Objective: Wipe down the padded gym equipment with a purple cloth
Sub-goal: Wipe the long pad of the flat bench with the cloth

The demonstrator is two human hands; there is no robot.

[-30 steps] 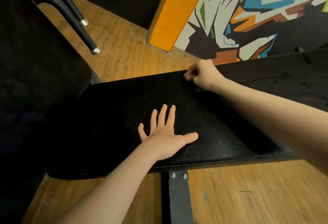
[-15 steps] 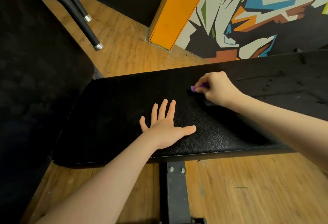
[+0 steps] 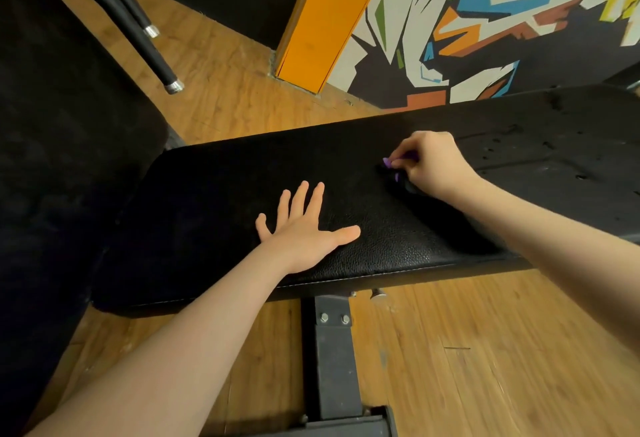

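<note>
Head view: right hand [image 3: 431, 163] grip bunches purple cloth [image 3: 388, 162], mostly hidden, on padded bench [image 3: 214, 194].

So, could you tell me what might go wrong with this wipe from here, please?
1. The purple cloth is bunched almost wholly inside the right hand, so each pass may clean only a narrow strip of the padded bench.
2. The left hand rests flat on the pad, so the patch beneath it could go unwiped.
</note>
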